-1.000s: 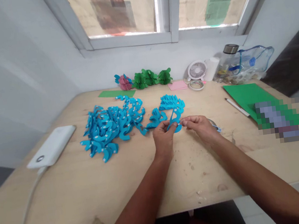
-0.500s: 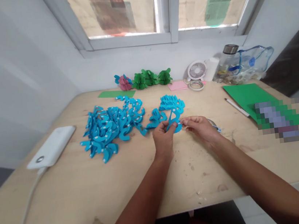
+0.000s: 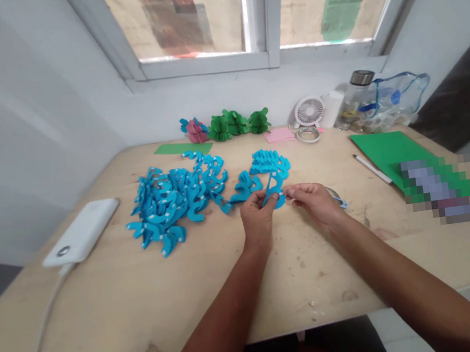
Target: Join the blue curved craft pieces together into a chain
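Observation:
A large pile of blue paper cutouts (image 3: 175, 198) with small white tabs lies left of centre on the wooden table (image 3: 155, 290). A smaller stack of blue cutouts (image 3: 270, 161) sits just beyond my hands. My left hand (image 3: 257, 216) pinches one blue paper cutout (image 3: 273, 187), holding it up off the table. My right hand (image 3: 314, 200) is closed in a pinch at the same cutout's right edge, on what looks like a small white tab.
A white power bank (image 3: 81, 231) with a cable lies at the left. Green and pink paper decorations (image 3: 228, 125), a small fan (image 3: 309, 111), tape roll (image 3: 308, 133), jar (image 3: 357, 96) and clear bag stand at the back. Green paper sheets (image 3: 387, 150) and a pen (image 3: 371, 168) lie right.
Almost nothing has changed; both hands stay pinched on the blue cutout, with only slight finger shifts.

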The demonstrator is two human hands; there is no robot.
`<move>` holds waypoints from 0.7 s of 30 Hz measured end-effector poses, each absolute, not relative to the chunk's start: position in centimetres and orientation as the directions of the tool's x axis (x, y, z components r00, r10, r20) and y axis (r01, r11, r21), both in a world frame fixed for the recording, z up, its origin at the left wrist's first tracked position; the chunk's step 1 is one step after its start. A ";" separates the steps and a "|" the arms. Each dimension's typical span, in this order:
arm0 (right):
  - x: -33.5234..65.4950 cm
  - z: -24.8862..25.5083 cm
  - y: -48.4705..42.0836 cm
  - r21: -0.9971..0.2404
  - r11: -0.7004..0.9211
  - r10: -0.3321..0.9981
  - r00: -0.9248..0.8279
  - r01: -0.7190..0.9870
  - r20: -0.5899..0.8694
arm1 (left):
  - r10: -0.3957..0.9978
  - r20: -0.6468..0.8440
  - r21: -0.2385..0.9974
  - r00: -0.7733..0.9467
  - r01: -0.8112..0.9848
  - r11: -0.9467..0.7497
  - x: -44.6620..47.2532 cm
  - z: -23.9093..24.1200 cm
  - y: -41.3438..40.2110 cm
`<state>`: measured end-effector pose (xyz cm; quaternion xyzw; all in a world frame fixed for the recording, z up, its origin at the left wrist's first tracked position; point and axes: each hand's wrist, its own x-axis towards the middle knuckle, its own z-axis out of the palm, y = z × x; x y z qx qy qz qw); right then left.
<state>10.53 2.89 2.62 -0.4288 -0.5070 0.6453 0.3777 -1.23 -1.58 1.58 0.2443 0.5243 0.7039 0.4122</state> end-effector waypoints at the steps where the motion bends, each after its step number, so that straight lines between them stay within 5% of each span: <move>1: 10.5 2.6 2.8 -0.978 -0.200 0.926 -0.338 -0.055 -0.170 | 0.838 -0.090 0.938 -0.539 -0.328 -0.110 -1.2 1.5 -1.6; 21: 9.6 2.0 2.3 -0.998 0.025 0.956 -0.294 0.059 0.007 | 0.789 0.075 0.979 -0.610 -0.103 -0.173 -1.1 1.2 -1.5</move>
